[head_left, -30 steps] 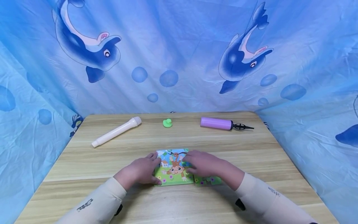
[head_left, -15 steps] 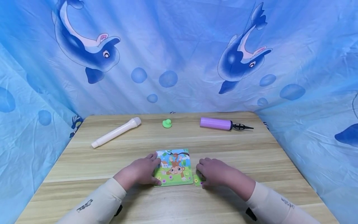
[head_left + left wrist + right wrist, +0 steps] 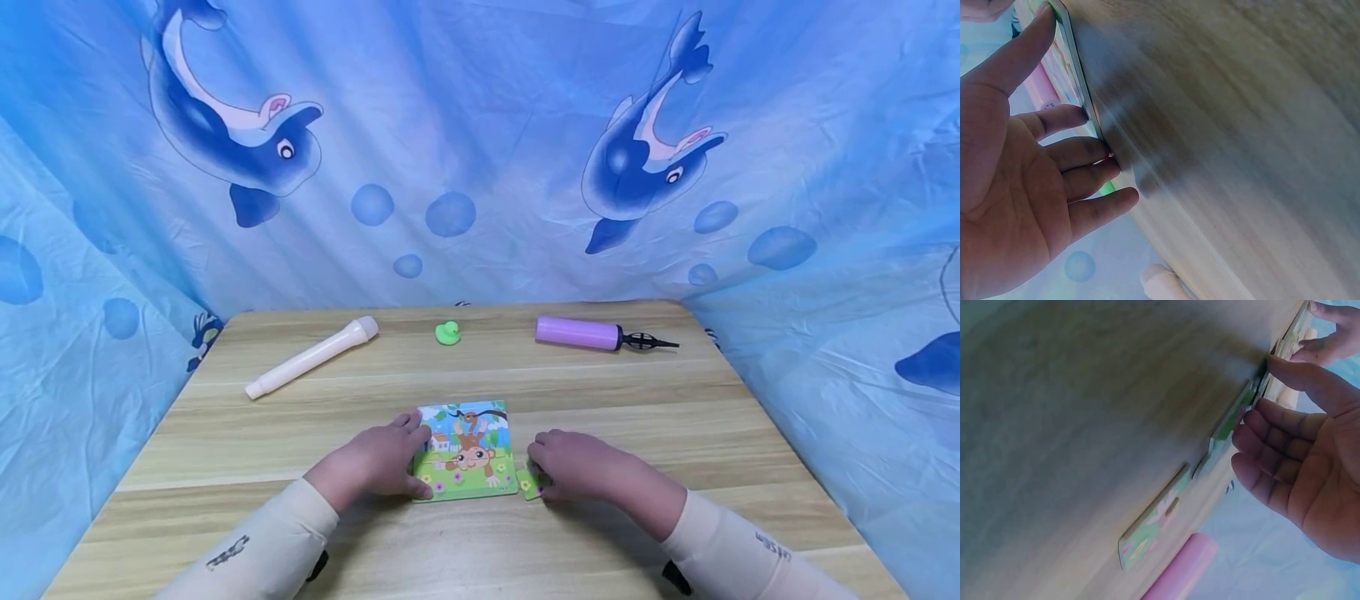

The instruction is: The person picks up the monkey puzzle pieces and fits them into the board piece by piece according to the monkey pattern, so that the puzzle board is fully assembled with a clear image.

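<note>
A square jigsaw puzzle (image 3: 468, 450) with a monkey picture lies assembled on the table. My left hand (image 3: 382, 454) rests along its left side, thumb at the near corner; the left wrist view shows fairly straight fingers touching its edge. Just right of the puzzle, my right hand (image 3: 577, 462) pinches a small green flowered puzzle piece (image 3: 528, 485) between thumb and forefinger, low over the wood. Beside those fingers, the right wrist view has another green puzzle piece (image 3: 1230, 425) and, farther off, a flat green-and-pink puzzle piece (image 3: 1155, 515); my right hand and forearm hide both in the head view.
Along the back of the wooden table (image 3: 465, 550) lie a white stick (image 3: 311, 358) with a wider end, a green toy duck (image 3: 447, 333) and a purple hand pump (image 3: 577, 333) with a black nozzle. A blue dolphin-printed curtain (image 3: 480, 150) surrounds the table.
My right hand has left the puzzle's right edge and moved right onto the loose pieces. The green piece by its fingers has turned slightly. My left hand stays put.
</note>
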`<state>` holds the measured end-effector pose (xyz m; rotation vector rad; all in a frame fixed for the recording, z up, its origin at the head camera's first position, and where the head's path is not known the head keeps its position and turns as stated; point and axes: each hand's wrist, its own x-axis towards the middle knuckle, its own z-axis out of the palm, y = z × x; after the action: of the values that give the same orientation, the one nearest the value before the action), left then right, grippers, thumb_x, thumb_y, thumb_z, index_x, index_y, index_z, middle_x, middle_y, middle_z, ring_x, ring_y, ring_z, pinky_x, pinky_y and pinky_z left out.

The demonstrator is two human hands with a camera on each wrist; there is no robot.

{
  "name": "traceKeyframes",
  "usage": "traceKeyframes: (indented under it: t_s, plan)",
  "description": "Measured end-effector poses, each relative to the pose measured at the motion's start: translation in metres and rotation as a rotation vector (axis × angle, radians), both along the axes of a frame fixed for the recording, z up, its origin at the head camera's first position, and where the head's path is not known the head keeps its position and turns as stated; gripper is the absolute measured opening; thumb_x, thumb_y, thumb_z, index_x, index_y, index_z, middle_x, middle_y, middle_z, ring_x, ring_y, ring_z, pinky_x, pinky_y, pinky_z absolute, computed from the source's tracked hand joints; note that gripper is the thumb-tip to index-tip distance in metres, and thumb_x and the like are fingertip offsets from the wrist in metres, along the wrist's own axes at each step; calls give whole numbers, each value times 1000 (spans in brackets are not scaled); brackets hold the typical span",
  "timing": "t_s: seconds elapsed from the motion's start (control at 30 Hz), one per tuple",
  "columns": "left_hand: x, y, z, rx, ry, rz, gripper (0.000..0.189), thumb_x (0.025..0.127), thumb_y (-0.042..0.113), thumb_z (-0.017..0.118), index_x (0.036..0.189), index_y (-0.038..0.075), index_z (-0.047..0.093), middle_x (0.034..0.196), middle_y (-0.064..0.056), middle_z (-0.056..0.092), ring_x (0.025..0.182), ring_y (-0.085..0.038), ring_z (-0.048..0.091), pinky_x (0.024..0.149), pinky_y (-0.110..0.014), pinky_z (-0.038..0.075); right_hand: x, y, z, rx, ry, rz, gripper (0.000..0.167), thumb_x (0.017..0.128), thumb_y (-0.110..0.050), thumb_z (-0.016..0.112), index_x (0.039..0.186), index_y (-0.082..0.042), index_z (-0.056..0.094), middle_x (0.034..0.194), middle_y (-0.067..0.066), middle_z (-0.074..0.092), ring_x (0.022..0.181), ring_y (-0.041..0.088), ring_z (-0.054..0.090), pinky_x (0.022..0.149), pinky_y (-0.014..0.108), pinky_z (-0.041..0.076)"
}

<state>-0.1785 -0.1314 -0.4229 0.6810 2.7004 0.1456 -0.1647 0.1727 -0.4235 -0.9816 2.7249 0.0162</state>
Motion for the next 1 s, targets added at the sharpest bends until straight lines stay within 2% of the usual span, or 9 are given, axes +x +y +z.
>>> traceKeyframes:
  t_s: [0.23,0.43,0.53,0.67,0.8,1.0]
  plan:
    - [0,0,-1,6,4,-8,87,75,60,76,141,10,49,158,-20,31,145,-38,30,108,-53,40,-5,4,9,-45,-20,-4,25,81,-35,75,90,-23,55,82,-12,47,74,7,45,63,24,42]
    - [1,1,-3,-2,20,-17,87,76,62,74,142,10,49,156,-21,33,143,-39,33,108,-53,41,-6,-12,14,-112,-25,78,21,89,-36,70,98,-21,59,85,-13,51,74,3,47,67,22,47]
    - [-1,-1,-3,0,29,-24,88,76,63,73,142,10,49,156,-21,33,143,-39,34,108,-53,41,-9,-26,11,-121,-3,122,20,90,-37,69,100,-21,61,86,-13,53,74,2,47,68,21,47]
    - [-2,-5,-1,19,8,-21,92,74,63,74,145,11,47,158,-20,31,145,-38,31,109,-53,39,-12,-45,7,-110,38,172,23,91,-41,68,99,-23,58,86,-14,51,74,3,47,65,20,45]
    - [-3,-8,0,31,-17,-15,91,74,59,77,147,13,46,158,-18,30,145,-37,30,110,-53,38,-16,-63,3,-102,54,195,26,90,-46,67,98,-25,55,84,-15,49,73,4,47,62,20,43]
    - [-3,-8,-1,36,-4,-17,87,77,61,74,146,13,48,158,-18,32,144,-35,33,109,-52,40,-22,-85,-9,-108,100,208,26,91,-48,65,98,-25,57,85,-14,51,74,4,49,63,22,44]
